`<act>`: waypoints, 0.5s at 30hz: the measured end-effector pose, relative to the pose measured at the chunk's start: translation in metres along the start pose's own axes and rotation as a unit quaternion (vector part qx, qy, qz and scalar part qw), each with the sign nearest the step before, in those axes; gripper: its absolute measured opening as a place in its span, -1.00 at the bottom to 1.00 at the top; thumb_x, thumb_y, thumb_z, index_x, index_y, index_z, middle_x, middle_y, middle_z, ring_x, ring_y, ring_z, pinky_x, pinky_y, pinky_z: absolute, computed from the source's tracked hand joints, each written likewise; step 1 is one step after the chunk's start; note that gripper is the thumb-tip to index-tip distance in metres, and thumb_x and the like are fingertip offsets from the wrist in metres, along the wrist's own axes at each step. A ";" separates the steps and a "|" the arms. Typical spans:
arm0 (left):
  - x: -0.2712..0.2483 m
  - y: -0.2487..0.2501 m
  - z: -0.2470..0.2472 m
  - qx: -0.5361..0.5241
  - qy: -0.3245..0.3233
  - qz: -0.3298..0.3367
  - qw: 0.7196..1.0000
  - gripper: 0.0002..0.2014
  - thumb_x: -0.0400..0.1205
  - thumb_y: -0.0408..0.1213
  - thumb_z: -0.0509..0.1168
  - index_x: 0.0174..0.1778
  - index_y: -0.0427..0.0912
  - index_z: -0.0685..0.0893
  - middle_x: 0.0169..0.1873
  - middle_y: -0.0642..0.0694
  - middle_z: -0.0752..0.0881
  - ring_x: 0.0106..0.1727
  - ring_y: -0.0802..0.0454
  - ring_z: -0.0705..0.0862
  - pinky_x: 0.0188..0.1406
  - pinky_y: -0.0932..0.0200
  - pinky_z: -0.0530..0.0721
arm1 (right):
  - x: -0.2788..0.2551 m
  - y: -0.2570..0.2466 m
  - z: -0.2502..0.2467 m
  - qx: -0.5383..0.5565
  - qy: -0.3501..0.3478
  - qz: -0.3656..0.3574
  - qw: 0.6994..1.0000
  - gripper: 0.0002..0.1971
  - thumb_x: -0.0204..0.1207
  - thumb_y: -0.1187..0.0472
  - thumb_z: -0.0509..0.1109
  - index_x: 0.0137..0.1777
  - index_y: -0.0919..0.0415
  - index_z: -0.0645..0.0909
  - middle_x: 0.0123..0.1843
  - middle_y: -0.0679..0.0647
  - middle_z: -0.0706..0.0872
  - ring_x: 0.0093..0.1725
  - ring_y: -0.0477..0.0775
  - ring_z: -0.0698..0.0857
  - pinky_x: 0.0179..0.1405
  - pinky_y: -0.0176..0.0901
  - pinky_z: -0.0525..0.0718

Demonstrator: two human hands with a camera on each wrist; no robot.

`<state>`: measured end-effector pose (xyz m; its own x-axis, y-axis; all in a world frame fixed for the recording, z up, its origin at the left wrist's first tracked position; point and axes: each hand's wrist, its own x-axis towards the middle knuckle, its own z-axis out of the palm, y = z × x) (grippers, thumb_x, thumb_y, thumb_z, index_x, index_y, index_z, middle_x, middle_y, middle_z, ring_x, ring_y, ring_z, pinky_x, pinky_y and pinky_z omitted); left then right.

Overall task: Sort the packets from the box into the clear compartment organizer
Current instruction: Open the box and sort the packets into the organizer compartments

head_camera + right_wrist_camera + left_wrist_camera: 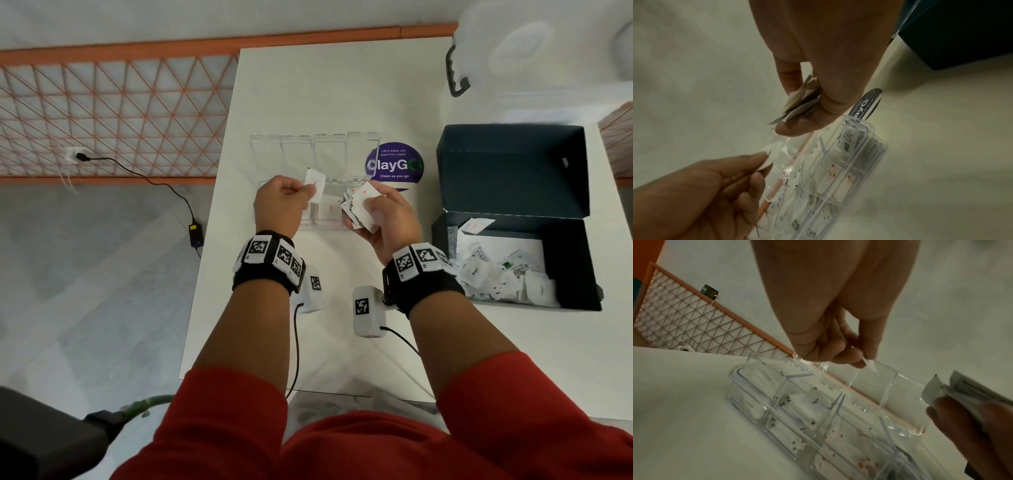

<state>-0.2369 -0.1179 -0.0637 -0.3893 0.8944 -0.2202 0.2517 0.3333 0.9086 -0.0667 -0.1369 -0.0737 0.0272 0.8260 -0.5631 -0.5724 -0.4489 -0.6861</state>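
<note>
While the left hand pinched 1 white packet, the right hand's fanned packet stack could have slipped and spilled over the organizer.

White table bears clear organizer, dark box, sticker.

organizer centre of table | box right | sticker between

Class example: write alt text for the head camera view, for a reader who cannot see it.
Seen from above, a person's left hand pinches a single white packet over a clear compartment organizer on a white table, while the right hand grips a stack of packets. An open dark box holding more packets sits to the right.
</note>
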 end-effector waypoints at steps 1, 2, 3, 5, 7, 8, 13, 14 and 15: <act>0.002 -0.003 -0.001 0.007 0.020 -0.008 1.000 -0.85 0.45 -0.25 0.52 -0.27 -0.09 0.65 -0.32 0.00 0.78 -0.45 0.20 0.71 -0.26 0.23 0.68 | 0.001 0.000 0.000 0.001 0.000 0.002 1.000 -0.63 0.52 0.53 0.22 0.25 0.27 0.66 0.07 0.32 0.79 -0.09 0.34 0.83 -0.23 0.06 0.78; 0.004 -0.005 -0.002 0.021 0.036 -0.016 0.999 -0.87 0.46 -0.24 0.51 -0.28 -0.08 0.66 -0.30 0.01 0.79 -0.43 0.20 0.72 -0.22 0.17 0.71 | 0.001 0.000 0.000 0.001 0.000 0.004 1.000 -0.63 0.52 0.53 0.22 0.24 0.26 0.67 0.05 0.30 0.80 -0.09 0.34 0.83 -0.25 0.05 0.78; 0.006 -0.007 -0.003 0.040 0.049 -0.024 0.998 -0.89 0.47 -0.23 0.48 -0.27 -0.06 0.66 -0.26 0.03 0.79 -0.38 0.17 0.75 -0.15 0.12 0.74 | 0.002 0.000 0.001 0.001 0.000 0.006 1.000 -0.64 0.52 0.53 0.22 0.22 0.25 0.67 0.04 0.29 0.80 -0.09 0.35 0.83 -0.25 0.05 0.78; 0.010 -0.009 -0.003 0.082 0.066 -0.041 0.994 -0.97 0.50 -0.24 0.41 -0.17 -0.05 0.70 -0.13 0.02 0.80 -0.19 0.06 0.79 -0.02 0.02 0.76 | 0.003 0.001 0.002 -0.001 -0.002 0.008 1.000 -0.65 0.53 0.53 0.22 0.19 0.22 0.67 0.08 0.30 0.79 -0.07 0.36 0.83 -0.25 0.05 0.78; 0.011 -0.013 -0.002 0.126 0.082 -0.048 0.987 -0.86 0.54 -0.26 0.35 -0.01 -0.08 0.73 -0.02 -0.02 0.79 -0.06 0.00 0.77 0.00 0.07 0.73 | 0.003 0.001 0.003 -0.002 -0.004 0.012 1.000 -0.66 0.53 0.52 0.23 0.17 0.20 0.68 0.13 0.33 0.78 -0.05 0.37 0.83 -0.25 0.05 0.78; 0.011 -0.016 -0.001 0.149 0.089 -0.042 0.984 -0.85 0.56 -0.26 0.34 0.03 -0.11 0.73 -0.02 -0.02 0.78 -0.08 0.04 0.73 -0.09 0.18 0.69 | 0.004 0.001 0.003 -0.001 -0.004 0.013 1.000 -0.66 0.53 0.52 0.24 0.17 0.21 0.68 0.14 0.34 0.78 -0.05 0.37 0.83 -0.26 0.04 0.77; 0.006 -0.025 0.007 0.216 0.091 -0.024 0.972 -0.94 0.59 -0.24 0.35 -0.13 -0.12 0.70 -0.24 0.03 0.69 -0.22 0.09 0.57 -0.53 0.54 0.31 | 0.005 -0.002 0.001 0.002 -0.001 0.013 1.000 -0.66 0.53 0.53 0.23 0.16 0.22 0.69 0.07 0.29 0.79 -0.08 0.36 0.83 -0.36 -0.04 0.75; 0.006 -0.026 0.008 0.228 0.084 -0.024 0.970 -0.94 0.59 -0.23 0.36 -0.12 -0.13 0.69 -0.22 0.00 0.70 -0.21 0.06 0.59 -0.45 0.47 0.37 | 0.005 -0.002 0.001 0.001 -0.002 0.013 1.000 -0.66 0.54 0.52 0.23 0.17 0.22 0.68 0.08 0.29 0.78 -0.08 0.35 0.84 -0.37 -0.05 0.75; 0.006 -0.028 0.010 0.245 0.077 -0.022 0.966 -0.93 0.58 -0.23 0.36 -0.12 -0.14 0.69 -0.16 -0.03 0.71 -0.17 0.02 0.61 -0.34 0.35 0.45 | 0.005 -0.002 0.000 -0.001 -0.004 0.012 1.000 -0.66 0.54 0.52 0.23 0.18 0.22 0.68 0.09 0.29 0.77 -0.09 0.34 0.84 -0.37 -0.05 0.75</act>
<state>-0.2375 -0.1189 -0.0935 -0.5267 0.8336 -0.1661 0.6068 0.5056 0.6134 -0.0656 -0.1314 -0.0751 0.0059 0.8177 -0.5756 -0.5711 -0.4698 -0.6732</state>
